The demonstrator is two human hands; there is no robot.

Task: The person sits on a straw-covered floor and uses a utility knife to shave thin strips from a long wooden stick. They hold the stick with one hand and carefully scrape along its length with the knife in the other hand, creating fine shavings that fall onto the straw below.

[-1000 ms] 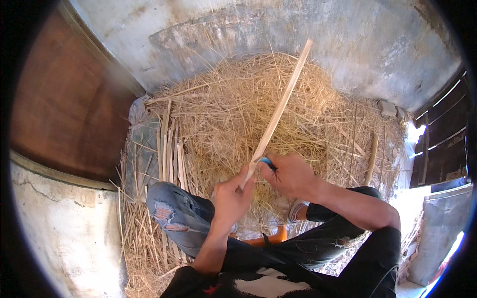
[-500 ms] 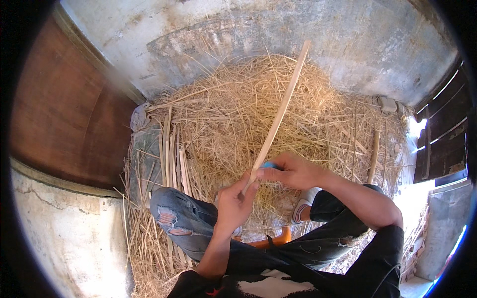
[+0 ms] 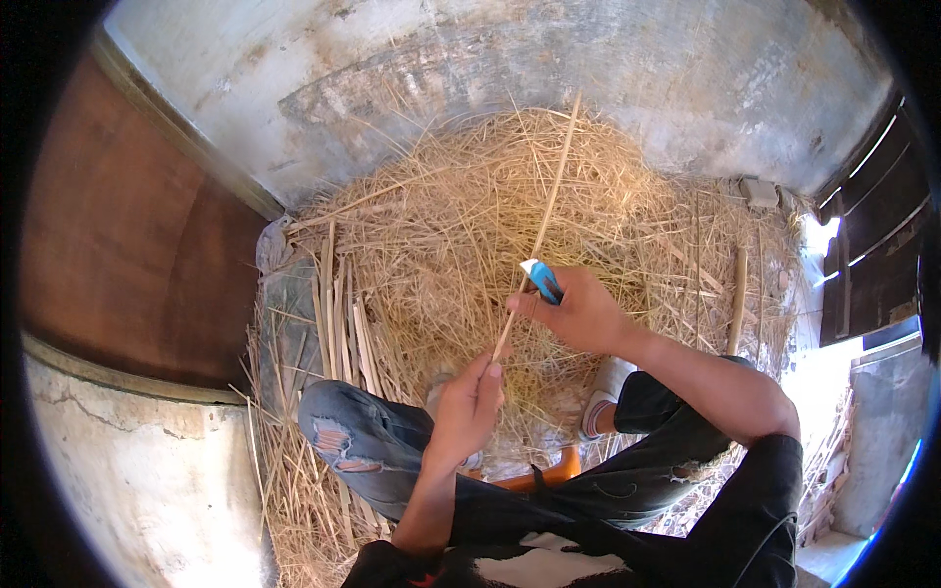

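Note:
A long, pale strip of split bamboo or wood (image 3: 558, 184) slants upward and away from me, its thin edge turned toward me. My left hand (image 3: 466, 410) is closed around the strip's near end, with the thumb along it. Farther up the strip, my right hand (image 3: 578, 312) is closed on a blue utility knife (image 3: 545, 281). The knife's tip lies against or just over the strip, and my right thumb presses near the strip's side. The palm side of the right hand is hidden.
Straw and shavings (image 3: 461, 225) heap against the concrete wall (image 3: 667, 88). Split strips (image 3: 338, 304) lie by my left knee. A brown wooden panel (image 3: 118, 235) stands at left, dark slats (image 3: 882, 235) at right. An orange stool (image 3: 559, 468) shows under my legs.
The strip has turned from its broad face to its thin edge. My right hand has moved up along it, away from my left hand, and the blue knife shows more fully.

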